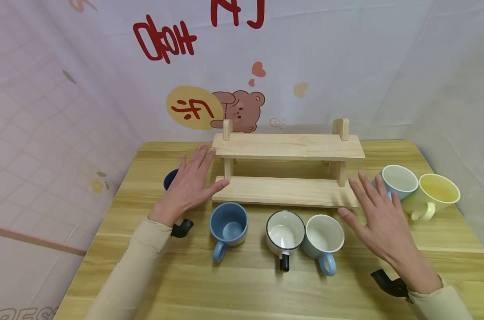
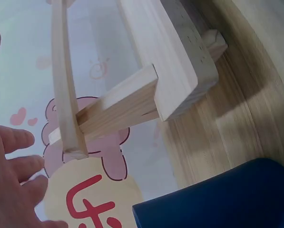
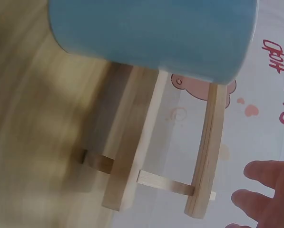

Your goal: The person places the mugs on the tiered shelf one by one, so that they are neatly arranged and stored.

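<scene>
A two-tier wooden shelf (image 1: 286, 192) stands at the back of the table. My left hand (image 1: 190, 180), fingers spread and holding nothing, is at its left end and partly hides a dark blue mug (image 1: 170, 178). My right hand (image 1: 380, 218) hovers by the right end, fingers spread too, beside a light blue mug (image 1: 400, 180) and a yellow mug (image 1: 439, 195). In front of the shelf stand a blue mug (image 1: 228, 224), a white mug with a black rim (image 1: 285, 231) and a white-lined mug with a light blue handle (image 1: 324, 238). In the right wrist view a light blue mug (image 3: 151, 33) looms close.
The wood-grain table (image 1: 242, 293) meets a white printed cloth (image 1: 330, 53) at the back, with a bear and red lettering. More cloth hangs along the left and right sides. The shelf's upper board (image 1: 286, 146) has an upright post near each end.
</scene>
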The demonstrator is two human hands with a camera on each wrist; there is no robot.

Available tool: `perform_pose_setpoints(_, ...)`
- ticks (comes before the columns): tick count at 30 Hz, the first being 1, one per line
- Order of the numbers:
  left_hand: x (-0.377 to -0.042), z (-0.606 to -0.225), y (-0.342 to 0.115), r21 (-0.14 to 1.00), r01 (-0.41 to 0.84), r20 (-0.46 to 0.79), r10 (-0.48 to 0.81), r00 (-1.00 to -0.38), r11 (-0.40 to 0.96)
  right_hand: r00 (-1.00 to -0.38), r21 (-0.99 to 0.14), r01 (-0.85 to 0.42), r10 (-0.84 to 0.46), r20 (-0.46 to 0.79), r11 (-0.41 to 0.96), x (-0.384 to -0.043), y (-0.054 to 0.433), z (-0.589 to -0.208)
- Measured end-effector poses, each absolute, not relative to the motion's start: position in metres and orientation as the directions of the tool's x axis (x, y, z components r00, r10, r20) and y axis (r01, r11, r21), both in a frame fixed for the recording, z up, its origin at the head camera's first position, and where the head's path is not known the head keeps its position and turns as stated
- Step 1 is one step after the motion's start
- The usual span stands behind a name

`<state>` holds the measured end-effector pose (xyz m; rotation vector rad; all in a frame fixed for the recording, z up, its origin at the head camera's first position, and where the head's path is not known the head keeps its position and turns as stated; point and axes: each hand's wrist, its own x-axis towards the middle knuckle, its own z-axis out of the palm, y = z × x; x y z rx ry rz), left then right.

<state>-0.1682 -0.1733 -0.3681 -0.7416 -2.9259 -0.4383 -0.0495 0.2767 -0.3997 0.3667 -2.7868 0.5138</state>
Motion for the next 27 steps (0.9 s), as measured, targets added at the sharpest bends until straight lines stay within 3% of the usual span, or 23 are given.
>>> perform_pose_setpoints(9,-0.189,-0.367,-0.158,0.216,0.519,0.069,0.517,-0.853,0.827,-0.927,-0.411,-0.321,-0.195,0.319,0.853,-0.026,0.289,-0.409)
perform_pose_setpoints(18,-0.194,-0.372,-0.159,0.245,0.51,-0.003,0.527,-0.85,0.825,-0.971,-0.61,-0.237,-0.157,0.182,0.756,0.0,0.292,-0.412)
perform_pose_setpoints(27,-0.199,-0.372,-0.156,0.258,0.511,-0.032,0.536,-0.844,0.82,-0.987,-0.676,-0.154,-0.144,0.071,0.721,0.018,0.295,-0.417)
